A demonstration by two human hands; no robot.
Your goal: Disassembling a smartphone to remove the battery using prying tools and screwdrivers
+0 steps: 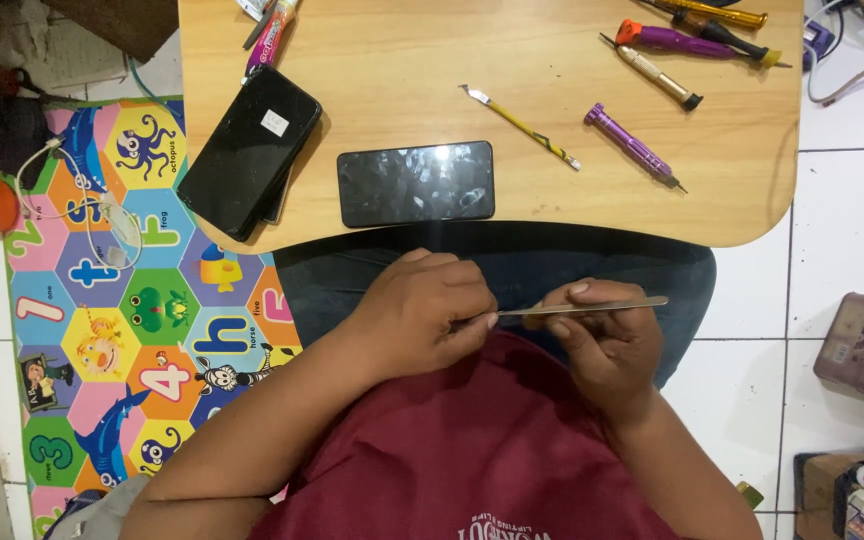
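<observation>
We look down at our own two hands held low in the middle of the frame, over our lap and a dark red shirt. Our right hand point(607, 345) has its fingers closed around a thin flat metal pry tool point(592, 307), which runs level across the centre right of the frame, while our left hand point(432, 310) curls its fingers and pinches the tool's near tip. The tool is off the worktop point(402, 90), which fills the upper part of the frame, so as far as we can judge, work on the phones has not started here: a black phone point(417, 183) lies flat and whole at the worktop's front edge, upper centre, untouched. To its left, a stack of dark phones point(250, 150) sits at an angle over the worktop corner. At upper right lie a yellow spudger point(522, 126), a purple screwdriver point(632, 146) and several more drivers point(697, 38) (all well apart from our hands). A colourful alphabet play mat point(122, 300) covers the floor at left. Nothing stands between our hands and the phone.
</observation>
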